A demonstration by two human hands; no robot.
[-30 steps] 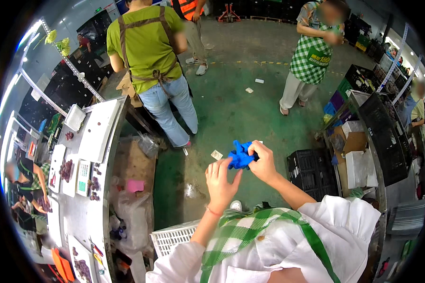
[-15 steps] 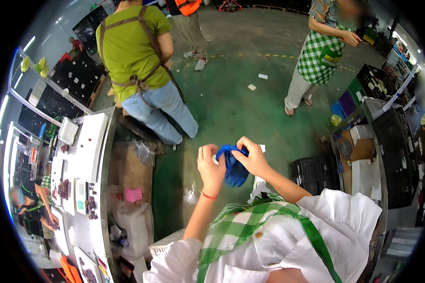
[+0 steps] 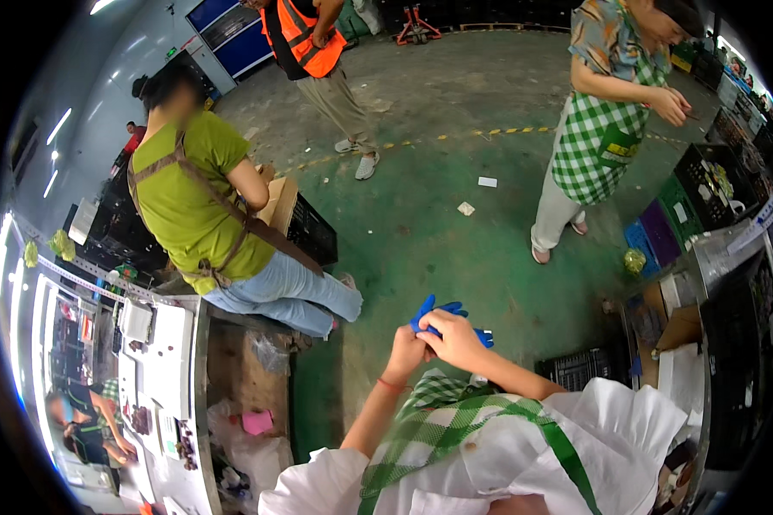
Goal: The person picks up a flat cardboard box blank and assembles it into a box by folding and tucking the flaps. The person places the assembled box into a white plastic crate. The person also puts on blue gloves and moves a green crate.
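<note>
The blue glove [image 3: 426, 311] was up in front of the body, above the green floor [image 3: 404, 266], with limp fingers sticking out past both sides of the right hand [image 3: 455, 338]. The right hand's grip looked closed around the glove, its knuckles uppermost. The left hand [image 3: 409, 350] was curled and touching the right, just beside the glove; whether its own grip pinched any of the material could not be told. The step in hand looked like handling and arranging the glove, which did not appear to cover either hand. The next move seemed to call for a firm hold on one side while the other fingers found the cuff edge, which was hidden.
</note>
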